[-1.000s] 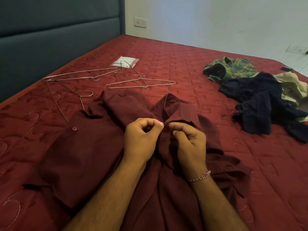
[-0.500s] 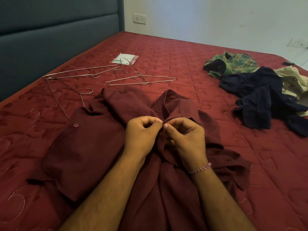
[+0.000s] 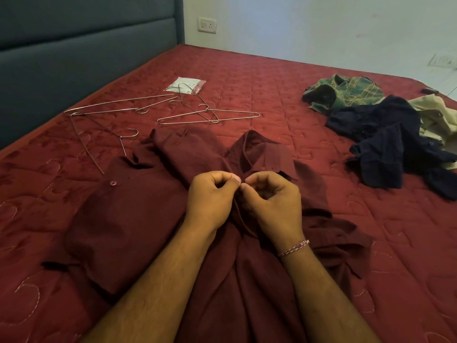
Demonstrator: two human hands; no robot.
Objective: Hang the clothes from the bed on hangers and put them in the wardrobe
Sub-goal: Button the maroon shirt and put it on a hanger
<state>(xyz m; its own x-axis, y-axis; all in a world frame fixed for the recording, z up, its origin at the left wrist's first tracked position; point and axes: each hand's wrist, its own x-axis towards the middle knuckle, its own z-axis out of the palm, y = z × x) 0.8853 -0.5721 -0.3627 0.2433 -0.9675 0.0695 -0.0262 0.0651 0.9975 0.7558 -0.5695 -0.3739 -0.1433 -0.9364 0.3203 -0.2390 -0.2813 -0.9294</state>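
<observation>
Shirt front is the work area: maroon shirt (image 3: 138, 219) lies spread on the red bed (image 3: 371, 231), collar toward 12 o'clock, both hands meeting on the placket just below the collar. Left hand (image 3: 210, 201) pinches the fabric edge between thumb and forefinger; right hand (image 3: 272, 204) does the same from the other side, fingers curled, tips nearly touching the left's. Looks like a button near the collar being worked; the button itself is hidden under the fingertips, so can't tell if it's going in or out. To do it well: keep one hand holding the hole side taut, tilt the button edge-on with the other, don't drag the whole placket. Wire hangers (image 3: 173, 112) sit at 11 o'clock, well apart from the shirt collar, untouched. Green plaid shirt (image 3: 346, 92), dark navy garment (image 3: 385, 134) and a cream one (image 3: 435, 115) are piled at 2 o'clock, still to be done; wardrobe not in view. Versus a second ago: the right thumb and forefinger have closed in from a small gap to meet the left hand's tips, the left grip is unchanged, and the shirt and hangers haven't moved; the view has tipped slightly.
</observation>
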